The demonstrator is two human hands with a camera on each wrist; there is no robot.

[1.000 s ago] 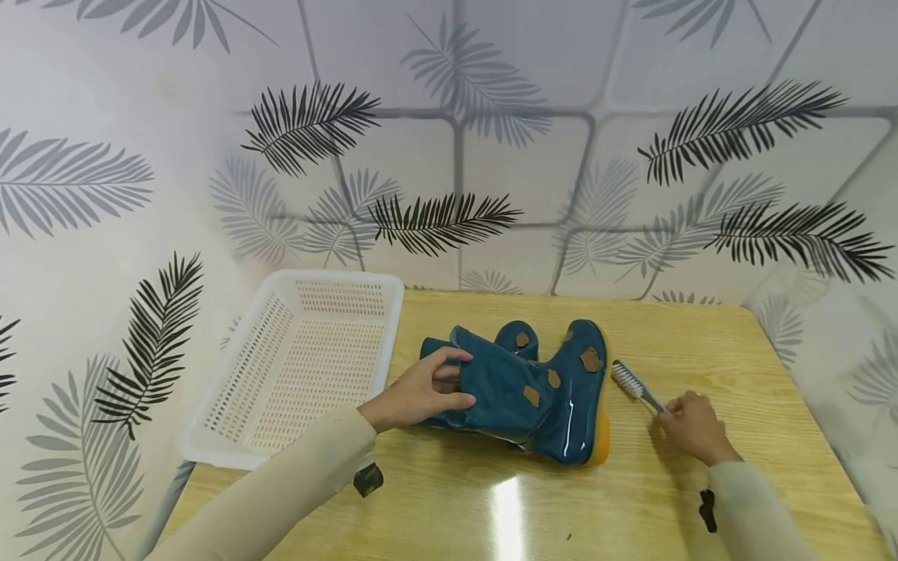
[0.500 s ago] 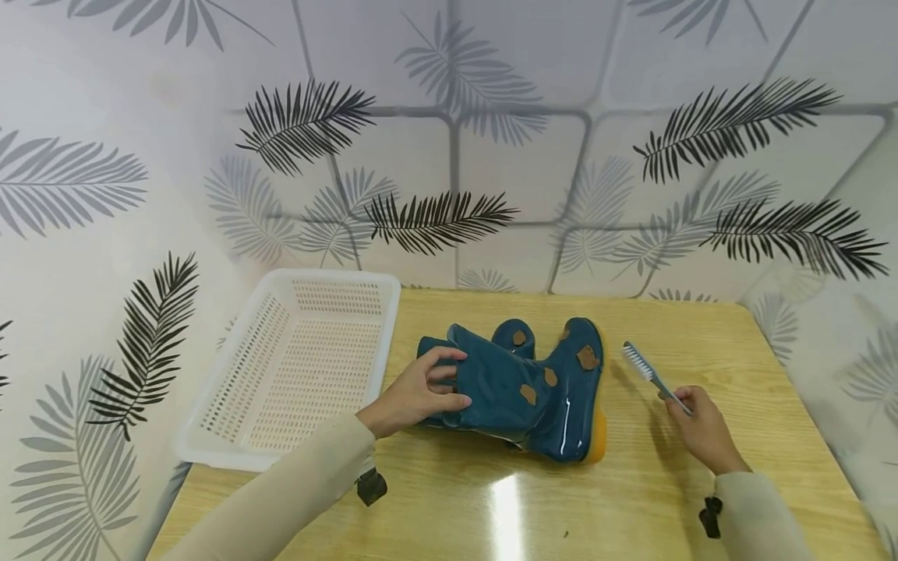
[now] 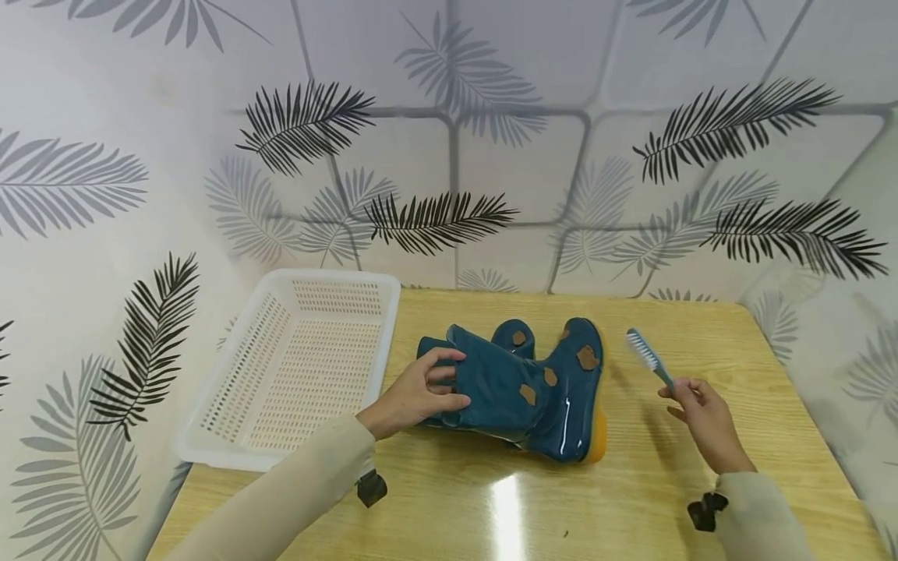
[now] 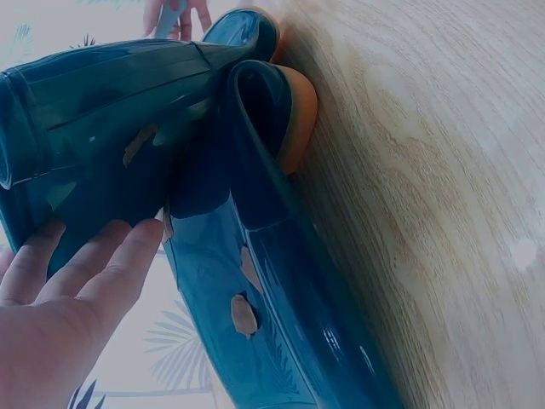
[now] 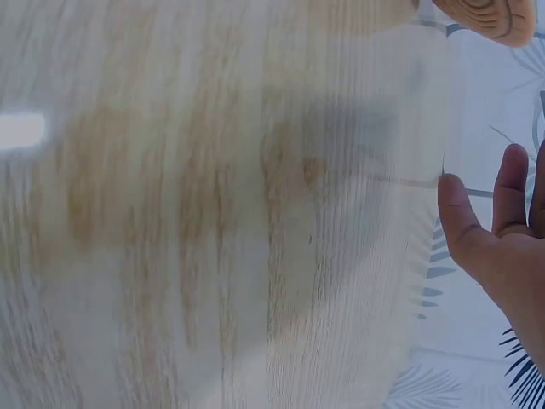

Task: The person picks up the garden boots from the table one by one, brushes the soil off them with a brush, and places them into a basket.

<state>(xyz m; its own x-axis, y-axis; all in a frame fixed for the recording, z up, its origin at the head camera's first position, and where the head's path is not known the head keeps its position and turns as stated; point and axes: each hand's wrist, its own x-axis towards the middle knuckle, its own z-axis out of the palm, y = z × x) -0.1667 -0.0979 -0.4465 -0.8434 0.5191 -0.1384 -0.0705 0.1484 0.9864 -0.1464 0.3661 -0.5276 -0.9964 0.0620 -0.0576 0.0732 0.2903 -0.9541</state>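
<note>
A pair of teal rubber boots (image 3: pixel 540 389) with brown patches and orange soles lies on its side on the wooden table (image 3: pixel 491 514). My left hand (image 3: pixel 449 380) grips the shaft of the upper boot near its opening, thumb on top. In the left wrist view its fingers (image 4: pixel 94 264) lie along the upper boot's shaft (image 4: pixel 94 128), above the lower boot (image 4: pixel 281 307). My right hand (image 3: pixel 684 397), right of the boots, pinches the handle of a blue-and-white brush (image 3: pixel 644 352). The brush is held above the table with its bristle end pointing up and back. The right wrist view shows the hand (image 5: pixel 498 247) but not the brush.
A white perforated plastic basket (image 3: pixel 393 327) stands at the table's left, touching nothing. A wall with a leaf pattern closes the far side and both flanks. An orange boot sole (image 5: pixel 485 15) shows at the top of the right wrist view.
My right hand has lifted the brush off the table and carried it up and slightly right, away from the boot toe. The left hand and boots have stayed put.
</note>
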